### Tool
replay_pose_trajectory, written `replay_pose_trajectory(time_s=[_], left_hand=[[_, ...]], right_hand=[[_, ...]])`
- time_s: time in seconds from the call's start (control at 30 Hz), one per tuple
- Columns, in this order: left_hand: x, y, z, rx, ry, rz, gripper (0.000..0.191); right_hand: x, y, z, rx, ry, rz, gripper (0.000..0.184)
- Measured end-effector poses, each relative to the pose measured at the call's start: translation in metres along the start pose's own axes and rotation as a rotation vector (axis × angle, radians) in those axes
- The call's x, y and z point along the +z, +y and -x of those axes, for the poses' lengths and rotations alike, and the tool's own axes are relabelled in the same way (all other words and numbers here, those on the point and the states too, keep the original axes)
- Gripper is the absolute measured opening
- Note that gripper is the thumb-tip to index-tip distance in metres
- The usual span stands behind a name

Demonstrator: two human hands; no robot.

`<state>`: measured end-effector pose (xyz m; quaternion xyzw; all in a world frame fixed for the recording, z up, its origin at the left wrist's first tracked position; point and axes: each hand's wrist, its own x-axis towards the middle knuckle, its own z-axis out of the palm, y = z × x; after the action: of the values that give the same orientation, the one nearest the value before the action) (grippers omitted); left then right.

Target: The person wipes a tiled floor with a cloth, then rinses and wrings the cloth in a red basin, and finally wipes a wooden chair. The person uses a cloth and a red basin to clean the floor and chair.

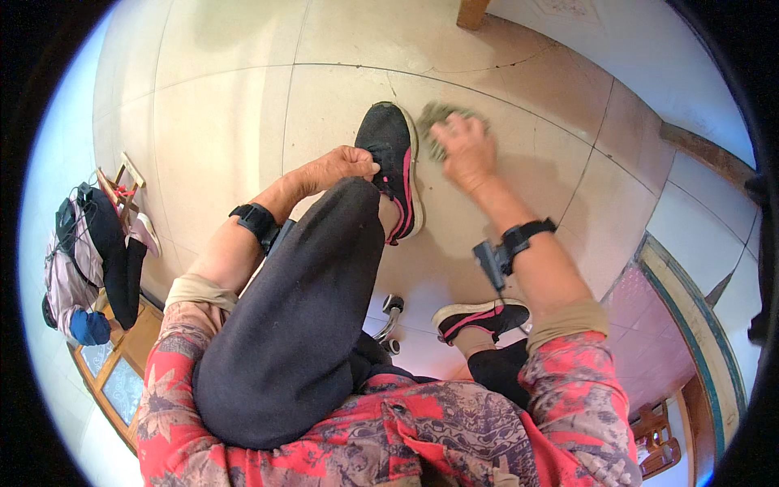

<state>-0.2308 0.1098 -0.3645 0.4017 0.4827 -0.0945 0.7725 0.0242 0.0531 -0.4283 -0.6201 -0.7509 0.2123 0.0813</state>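
Note:
My left hand (350, 165) has thumb and fingers pinched together beside the laces of the black and pink sneaker (389, 143) on my foot; whether anything is between the fingertips cannot be told. To the right of that shoe, my right hand (465, 146) is on a crumpled grey-green cloth (437, 129), which lies against the tiled floor (341, 91). The hand is slightly blurred, and part of the cloth is hidden under its fingers. My other sneaker (481, 318) rests farther back at the lower right. Black straps with small devices circle both my forearms.
At the far left another person (73, 255) sits near a small wooden folding stool (125, 182) and a wooden cabinet with glass panels (125, 383). A chrome caster leg (389, 322) stands under me. A wooden furniture leg (471, 13) is at the top; a wooden chair (657, 441) is at lower right.

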Motion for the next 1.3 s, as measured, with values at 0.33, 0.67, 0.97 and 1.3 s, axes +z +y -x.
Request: replay_pose_trajectory(time_s=[0.33, 0.67, 0.97, 1.3], left_hand=[[0.001, 0.020, 0.005, 0.047, 0.015, -0.181, 0.025], [-0.002, 0.003, -0.006, -0.014, 0.008, -0.149, 0.025], [0.000, 0.012, -0.005, -0.038, -0.007, -0.204, 0.027], [0.002, 0.005, -0.002, -0.023, -0.003, -0.146, 0.025]], right_hand=[[-0.034, 0.065, 0.028, 0.142, 0.130, -0.402, 0.032], [-0.042, 0.159, 0.005, 0.441, 0.178, 0.028, 0.041], [0.023, -0.024, 0.108, -0.116, -0.126, -0.154, 0.036], [-0.064, 0.147, 0.038, 0.568, 0.226, -0.342, 0.047]])
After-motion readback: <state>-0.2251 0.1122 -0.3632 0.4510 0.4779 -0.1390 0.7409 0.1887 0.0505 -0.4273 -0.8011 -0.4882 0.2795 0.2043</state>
